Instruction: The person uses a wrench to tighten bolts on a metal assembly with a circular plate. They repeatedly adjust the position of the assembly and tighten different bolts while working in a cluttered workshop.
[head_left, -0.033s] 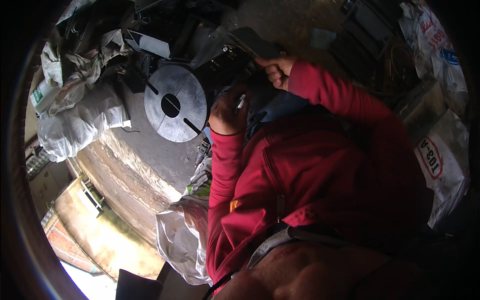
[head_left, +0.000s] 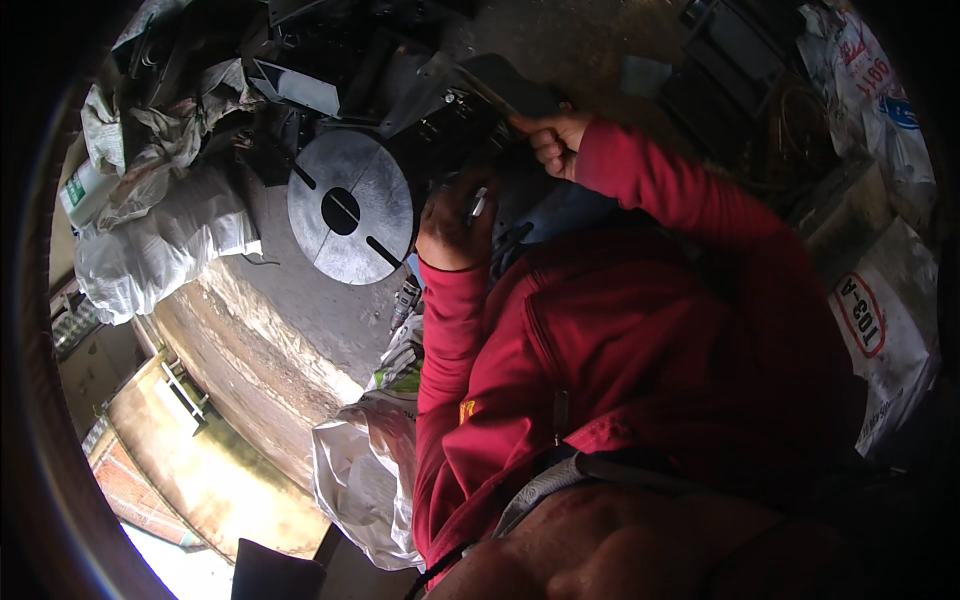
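Note:
My left hand [head_left: 452,232] is in shadow with its fingers curled. A short pale stick-like piece [head_left: 478,202] shows between them; its kind is unclear. Just left of this hand stands a round grey metal disc [head_left: 376,178] with a dark centre hole and two slots. My right hand [head_left: 558,140] is closed, its thumb along the near edge of a dark flat plate [head_left: 515,88] that it grips. Between the hands lies a dark mechanism [head_left: 445,125] with small shiny parts, mostly lost in shadow.
White plastic bags [head_left: 165,245] lie at the left, beside a white bottle [head_left: 88,192]. Another white bag [head_left: 370,475] sits by my left elbow. Dark metal parts [head_left: 300,88] crowd the far side. Printed bags [head_left: 890,330] and dark crates [head_left: 725,60] stand at the right.
The pale piece in my left hand has shifted very slightly to the left. My right hand and the disc look practically the same.

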